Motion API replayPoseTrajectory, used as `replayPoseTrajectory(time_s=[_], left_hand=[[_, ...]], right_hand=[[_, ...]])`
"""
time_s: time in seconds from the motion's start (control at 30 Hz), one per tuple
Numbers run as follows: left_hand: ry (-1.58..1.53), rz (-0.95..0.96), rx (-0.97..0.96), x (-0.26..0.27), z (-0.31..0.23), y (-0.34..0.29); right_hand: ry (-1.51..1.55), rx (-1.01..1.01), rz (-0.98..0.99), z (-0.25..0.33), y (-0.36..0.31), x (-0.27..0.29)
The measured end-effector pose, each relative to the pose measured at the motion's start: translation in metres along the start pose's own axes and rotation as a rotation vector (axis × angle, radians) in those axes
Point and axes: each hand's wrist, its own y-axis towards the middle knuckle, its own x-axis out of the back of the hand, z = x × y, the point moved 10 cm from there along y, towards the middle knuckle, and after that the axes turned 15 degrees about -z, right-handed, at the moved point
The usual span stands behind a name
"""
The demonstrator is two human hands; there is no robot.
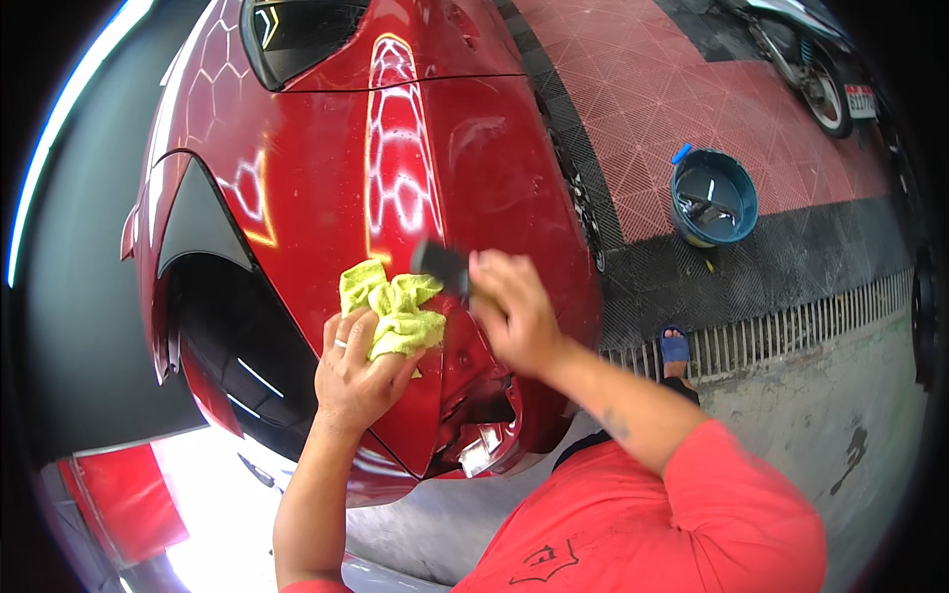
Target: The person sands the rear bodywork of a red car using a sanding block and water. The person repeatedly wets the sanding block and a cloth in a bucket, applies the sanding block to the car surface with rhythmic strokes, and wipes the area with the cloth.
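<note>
My left hand [354, 381], with a ring on one finger, is closed on a bunched yellow-green cloth [407, 314]. The cloth lies against the glossy red car panel [494, 203]. To its right, my right hand [519, 311] grips a black, blocky hand tool [438, 264], its head over the cloth's upper right edge. Motion smears the tool, so its exact kind does not show. Below the hands, an opening in the bodywork holds a light unit with a shiny silver part [481, 450].
A dark blue bucket [689, 225] with dark liquid and something in it stands right of the car, on red and black floor tiles. Beyond it a motorcycle [825, 99] is parked. A drain grate [781, 341] crosses the floor near my sandalled foot [674, 348].
</note>
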Motion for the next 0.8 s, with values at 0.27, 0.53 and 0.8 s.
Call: replayPoseTrajectory(time_s=[0.27,0.53,0.8], left_hand=[[0.043,0.028,0.048,-0.002,0.007,-0.004],[0.064,0.029,0.042,-0.012,0.000,0.009],[0.067,0.036,0.049,-0.003,0.008,-0.003]], right_hand=[[0.033,0.004,0.090,-0.019,0.035,-0.027],[-0.079,-0.095,-0.038,-0.128,0.181,-0.075],[0.111,0.045,0.163,-0.007,0.017,-0.023]])
